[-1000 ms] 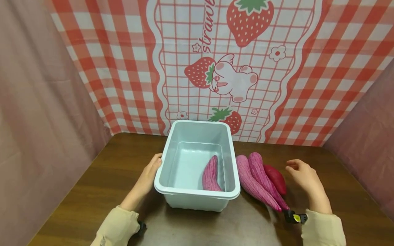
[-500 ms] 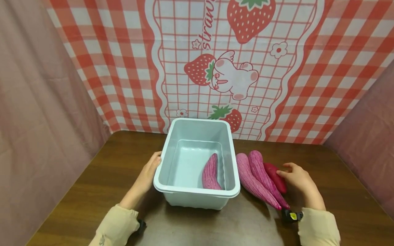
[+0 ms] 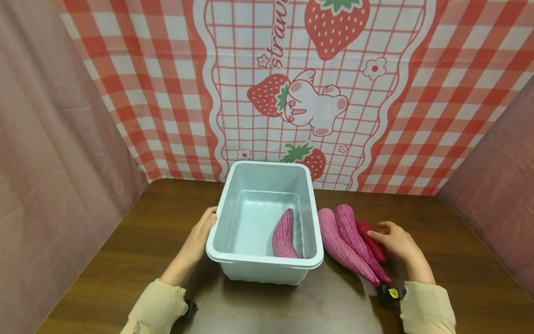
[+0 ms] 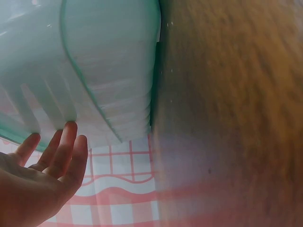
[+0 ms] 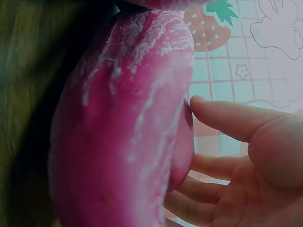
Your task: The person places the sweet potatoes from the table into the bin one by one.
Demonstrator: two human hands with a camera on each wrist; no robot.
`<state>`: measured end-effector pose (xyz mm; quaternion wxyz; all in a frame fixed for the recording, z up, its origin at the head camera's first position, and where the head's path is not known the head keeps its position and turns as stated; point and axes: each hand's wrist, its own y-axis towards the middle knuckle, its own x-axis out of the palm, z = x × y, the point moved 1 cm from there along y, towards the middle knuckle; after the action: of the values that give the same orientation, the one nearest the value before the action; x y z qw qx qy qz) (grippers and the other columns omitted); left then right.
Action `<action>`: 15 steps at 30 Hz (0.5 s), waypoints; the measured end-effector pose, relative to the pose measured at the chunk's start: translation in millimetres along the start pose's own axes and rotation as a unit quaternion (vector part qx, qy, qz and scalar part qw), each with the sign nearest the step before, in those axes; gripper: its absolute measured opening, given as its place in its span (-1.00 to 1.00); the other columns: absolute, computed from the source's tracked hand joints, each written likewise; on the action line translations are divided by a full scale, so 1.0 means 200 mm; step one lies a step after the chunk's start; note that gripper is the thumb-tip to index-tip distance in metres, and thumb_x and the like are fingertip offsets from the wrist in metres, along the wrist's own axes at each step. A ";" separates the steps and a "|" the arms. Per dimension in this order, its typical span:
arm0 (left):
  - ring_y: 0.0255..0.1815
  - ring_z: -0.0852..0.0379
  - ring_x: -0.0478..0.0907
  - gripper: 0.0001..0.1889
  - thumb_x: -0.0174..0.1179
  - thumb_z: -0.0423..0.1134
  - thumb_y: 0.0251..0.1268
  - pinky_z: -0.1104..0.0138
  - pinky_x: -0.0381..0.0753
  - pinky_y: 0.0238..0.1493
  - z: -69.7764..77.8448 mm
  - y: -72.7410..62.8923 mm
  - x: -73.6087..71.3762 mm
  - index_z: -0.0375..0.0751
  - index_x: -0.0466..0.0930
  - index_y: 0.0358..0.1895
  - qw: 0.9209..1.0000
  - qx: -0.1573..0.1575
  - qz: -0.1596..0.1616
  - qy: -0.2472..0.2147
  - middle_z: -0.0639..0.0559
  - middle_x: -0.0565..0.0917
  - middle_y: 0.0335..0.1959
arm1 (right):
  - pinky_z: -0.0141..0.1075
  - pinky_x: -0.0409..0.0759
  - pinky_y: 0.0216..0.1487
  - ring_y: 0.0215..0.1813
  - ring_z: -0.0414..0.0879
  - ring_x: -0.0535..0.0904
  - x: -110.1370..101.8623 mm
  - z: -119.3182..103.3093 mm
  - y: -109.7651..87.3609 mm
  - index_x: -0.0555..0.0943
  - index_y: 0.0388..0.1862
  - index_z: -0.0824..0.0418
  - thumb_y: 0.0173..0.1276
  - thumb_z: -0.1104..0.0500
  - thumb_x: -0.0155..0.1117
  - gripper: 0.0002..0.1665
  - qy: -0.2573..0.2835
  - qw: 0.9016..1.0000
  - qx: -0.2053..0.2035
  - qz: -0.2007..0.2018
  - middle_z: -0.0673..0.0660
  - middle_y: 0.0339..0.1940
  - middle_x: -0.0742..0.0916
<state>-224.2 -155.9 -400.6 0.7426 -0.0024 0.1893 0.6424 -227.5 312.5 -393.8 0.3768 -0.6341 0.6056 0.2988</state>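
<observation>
One oval red tuber (image 3: 378,252) is pinched by the right hand (image 3: 395,240), one pale-blue plastic tub's (image 3: 264,261) edge touched by the loose-fingered left hand (image 3: 199,237).

Pale cream sleeves (image 3: 427,307), loose cuffs (image 3: 168,288); black left wrist device (image 3: 190,308); black right wrist device (image 3: 383,292), yellow-green mark (image 3: 393,293).
</observation>
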 end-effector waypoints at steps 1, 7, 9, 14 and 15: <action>-0.11 0.05 0.46 -0.59 -0.32 -0.10 0.44 0.36 0.43 -0.10 0.00 0.00 0.00 -0.20 0.32 0.18 1.000 0.000 0.000 0.000 -0.24 0.52 -0.03 | 0.01 0.46 -0.10 -0.05 0.29 0.50 0.00 0.00 0.00 0.25 0.15 0.56 0.29 -0.12 0.06 -0.21 0.000 1.000 0.000 -0.002 0.54 -0.02 0.53; -0.11 0.04 0.46 -0.59 -0.32 -0.09 0.45 0.35 0.43 -0.10 0.00 0.00 0.00 -0.19 0.32 0.19 1.000 0.000 -0.001 -0.007 -0.24 0.52 -0.03 | 0.00 0.47 -0.09 -0.07 0.25 0.51 0.02 0.00 0.02 0.24 0.14 0.58 0.24 -0.17 0.11 -0.13 -0.002 1.000 0.002 -0.021 0.53 -0.03 0.52; -0.11 0.04 0.46 -0.59 -0.32 -0.09 0.45 0.35 0.43 -0.10 0.00 0.00 0.00 -0.19 0.32 0.19 1.000 0.000 -0.002 -0.007 -0.24 0.52 -0.03 | -0.03 0.51 -0.13 -0.11 0.21 0.52 0.02 0.00 0.02 0.24 0.14 0.59 0.22 -0.17 0.13 -0.12 0.001 1.000 0.005 -0.028 0.52 -0.05 0.53; -0.11 0.05 0.46 -0.59 -0.32 -0.09 0.44 0.35 0.43 -0.10 0.00 0.00 0.00 -0.19 0.32 0.18 1.000 0.001 -0.004 -0.009 -0.23 0.52 -0.03 | -0.07 0.53 -0.19 -0.16 0.16 0.53 0.03 -0.01 0.01 0.24 0.13 0.60 0.20 -0.17 0.15 -0.10 0.002 1.000 0.005 -0.030 0.50 -0.09 0.54; -0.11 0.05 0.46 -0.59 -0.32 -0.09 0.44 0.35 0.43 -0.10 0.00 0.00 0.00 -0.19 0.32 0.18 1.000 0.002 -0.004 -0.010 -0.23 0.52 -0.03 | -0.06 0.53 -0.19 -0.16 0.16 0.53 0.03 -0.01 0.01 0.25 0.12 0.60 0.20 -0.17 0.15 -0.11 0.001 1.000 0.005 -0.028 0.50 -0.09 0.54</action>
<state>-224.4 -156.0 -401.0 0.7468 0.0044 0.1830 0.6393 -229.4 308.0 -398.0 0.3873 -0.6494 0.5894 0.2845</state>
